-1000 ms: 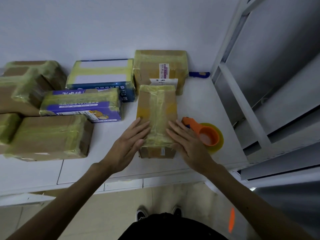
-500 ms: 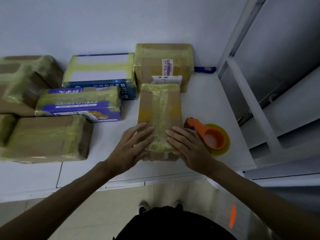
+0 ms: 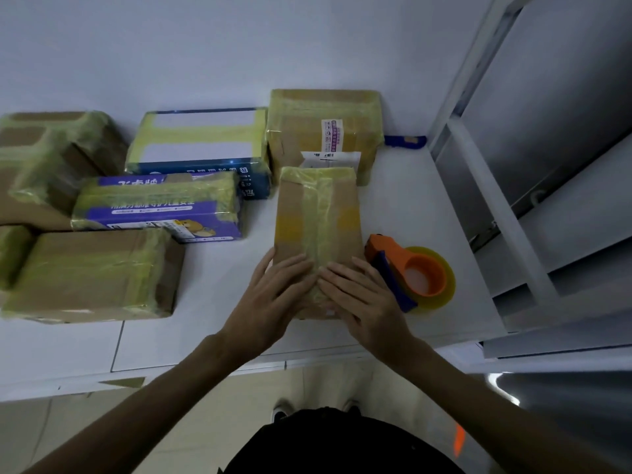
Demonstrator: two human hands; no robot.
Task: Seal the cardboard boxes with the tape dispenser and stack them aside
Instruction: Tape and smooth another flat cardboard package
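Now both hands lie on the near end of the cardboard box [image 3: 318, 213], which sits mid-bench on the white bench [image 3: 410, 193], its long side pointing to 12 o'clock. The left hand [image 3: 273, 297] and right hand [image 3: 364, 297] press side by side on the yellowish tape strip running down its top. Neither grip is clamped on anything: the fingers lie straight and flat.

To smooth well, I judge, the pressure should run from the strip's centre out to the box edges and down over the near end, so that no bubble or loose tail is left before the box is lifted aside.

The tape dispenser [image 3: 412, 277] lies at 3 o'clock of the box, just beside the right hand. Taped boxes fill the bench from 9 to 12 o'clock: a brown box [image 3: 92, 271], a purple box [image 3: 157, 208], a blue box [image 3: 198, 142] and a labelled box [image 3: 321, 128] close behind the far end. A plain wall [image 3: 239, 46] rises behind, a grey metal rack [image 3: 496, 186] stands at 2 o'clock, and pale floor tiles [image 3: 85, 436] show below.
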